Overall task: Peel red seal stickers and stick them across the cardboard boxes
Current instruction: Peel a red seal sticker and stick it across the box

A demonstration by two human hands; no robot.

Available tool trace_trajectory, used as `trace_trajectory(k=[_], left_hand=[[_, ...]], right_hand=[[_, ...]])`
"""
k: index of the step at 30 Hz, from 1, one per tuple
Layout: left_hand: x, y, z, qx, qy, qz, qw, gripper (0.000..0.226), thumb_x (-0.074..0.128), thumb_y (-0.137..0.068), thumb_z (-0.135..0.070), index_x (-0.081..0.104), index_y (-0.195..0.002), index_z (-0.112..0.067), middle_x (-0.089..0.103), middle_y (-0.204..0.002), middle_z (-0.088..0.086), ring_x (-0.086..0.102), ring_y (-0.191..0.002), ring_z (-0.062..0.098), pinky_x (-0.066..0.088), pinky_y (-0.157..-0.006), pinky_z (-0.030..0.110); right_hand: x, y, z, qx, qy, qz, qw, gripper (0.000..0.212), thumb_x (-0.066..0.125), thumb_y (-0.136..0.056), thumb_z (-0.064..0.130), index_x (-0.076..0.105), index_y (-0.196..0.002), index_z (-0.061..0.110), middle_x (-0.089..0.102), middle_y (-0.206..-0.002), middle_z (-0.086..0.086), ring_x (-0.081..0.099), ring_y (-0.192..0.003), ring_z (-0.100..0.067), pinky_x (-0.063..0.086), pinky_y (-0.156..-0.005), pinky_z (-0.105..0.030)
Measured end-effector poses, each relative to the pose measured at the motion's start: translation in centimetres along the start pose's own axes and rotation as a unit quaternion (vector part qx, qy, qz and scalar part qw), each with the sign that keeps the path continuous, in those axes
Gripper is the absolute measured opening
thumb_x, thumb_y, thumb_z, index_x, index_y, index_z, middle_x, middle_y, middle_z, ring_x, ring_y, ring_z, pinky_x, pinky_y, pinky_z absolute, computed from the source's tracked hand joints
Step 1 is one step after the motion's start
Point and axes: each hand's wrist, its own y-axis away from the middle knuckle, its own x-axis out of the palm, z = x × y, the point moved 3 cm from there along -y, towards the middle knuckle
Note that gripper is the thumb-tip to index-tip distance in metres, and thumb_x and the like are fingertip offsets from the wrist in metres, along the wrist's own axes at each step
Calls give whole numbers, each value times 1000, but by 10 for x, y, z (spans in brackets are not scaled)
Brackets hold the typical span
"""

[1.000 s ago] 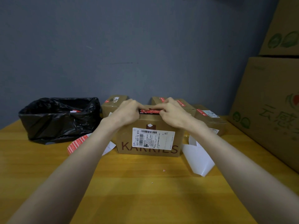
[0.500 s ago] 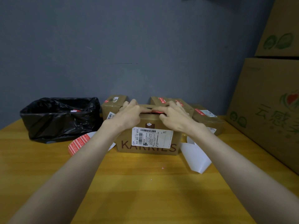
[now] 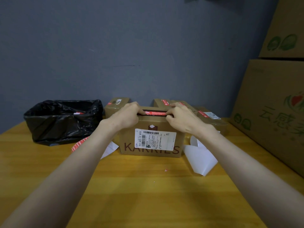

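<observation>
Long red seal sticker (image 3: 154,113) stretched between hands atop brown KARRIES cardboard box (image 3: 151,145); left hand (image 3: 126,116) pinches one end, right hand (image 3: 182,119) the other; pressing-down judged pending; small brown boxes (image 3: 207,115) beyond right hand already sealed.

Head-worn camera looks forward and down over a yellow wooden table (image 3: 148,195) toward a grey wall (image 3: 131,46), close to a brown cardboard box (image 3: 153,122).

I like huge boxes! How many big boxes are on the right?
2. The bottom box stands at the table's right side; the top box sits on it. More may be out of view.
</observation>
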Motion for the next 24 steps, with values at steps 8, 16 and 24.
trace_trajectory(k=[8, 16, 24], left_hand=[[-9, 1, -2, 14, -2, 40, 999, 45, 34, -93, 2, 58, -127, -14, 44, -130, 5, 41, -120, 20, 28, -91, 20], [-13, 4, 8, 28, 38, 22, 999, 34, 45, -97, -16, 54, -130, -16, 49, -131, 4, 43, -123, 18, 32, -94, 23], [4, 1, 38, -23, 61, 119, 991, 100, 77, -68, -46, 15, -147, -36, -2, -158, 1, -4, -145, 24, 13, -115, 51]], right_hand=[[-3, 6, 7, -46, 94, 3, 995, 39, 34, -94, 25, 66, -98, 2, 49, -119, -12, 53, -100, -29, 46, -85, -39], [-1, 4, 0, -37, 48, 4, 998, 43, 34, -91, 25, 51, -124, 3, 48, -130, -12, 46, -118, -29, 37, -99, -36], [-4, 13, -14, -62, -55, -89, 993, 33, 43, -91, 16, 55, -121, 13, 59, -116, 0, 54, -101, -13, 42, -86, -26]])
